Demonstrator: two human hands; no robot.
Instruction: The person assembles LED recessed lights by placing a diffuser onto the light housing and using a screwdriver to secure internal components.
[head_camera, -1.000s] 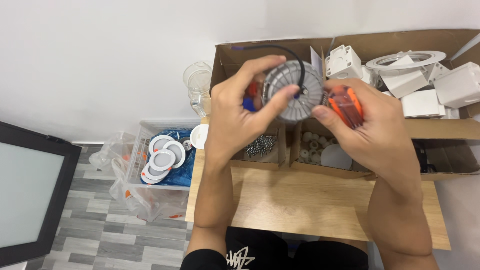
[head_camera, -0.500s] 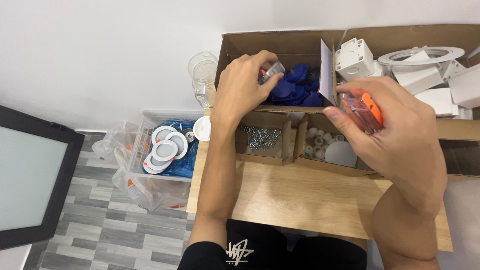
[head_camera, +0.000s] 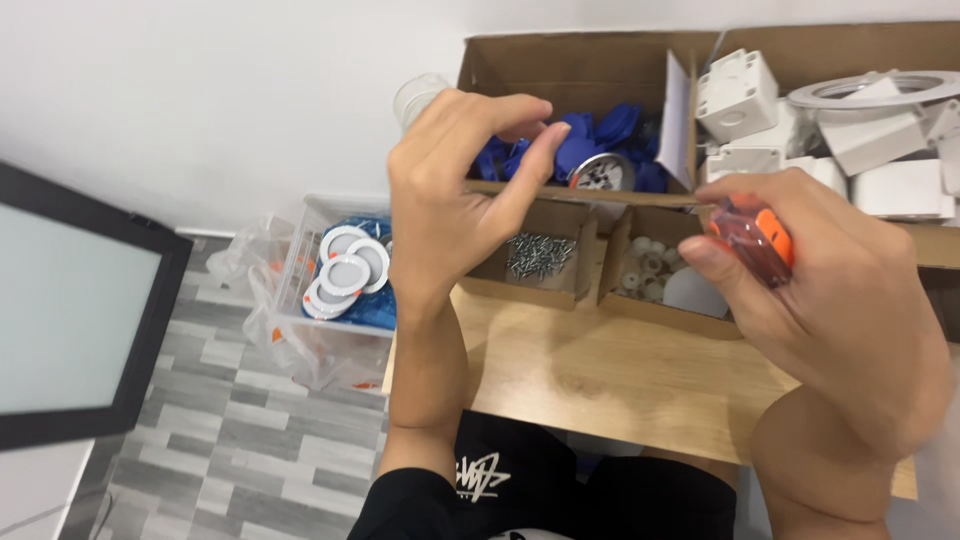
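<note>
Gripping an orange-handled screwdriver (head_camera: 752, 238) in a closed fist, the person's right hand (head_camera: 820, 300) hovers above the right half of the wooden counter (head_camera: 620, 380), only the tool's translucent orange handle showing between thumb and fingers. The left hand (head_camera: 450, 190) is raised, empty and loosely open, its fingers curled and thumb extended over the front edge of a large cardboard box (head_camera: 560, 70). Inside that box, just beyond the fingertips, a round metal light fitting (head_camera: 603, 172) lies among a heap of blue plastic parts (head_camera: 600, 130), free of both hands. A white card divider (head_camera: 678, 120) separates this section from white square housings (head_camera: 740, 95) and a white round trim ring (head_camera: 880, 88) on the right. In front of the large box, two small open cartons stand side by side on the counter: the left screw box (head_camera: 540, 255) holds a pile of silver screws, and the right small box (head_camera: 650, 270) holds small white pieces. Left of the counter, on the grey tiled floor (head_camera: 200, 440), a clear plastic bin (head_camera: 335, 290) holds round white downlights in blue wrapping. A dark-framed screen (head_camera: 70, 310) fills the left edge.
</note>
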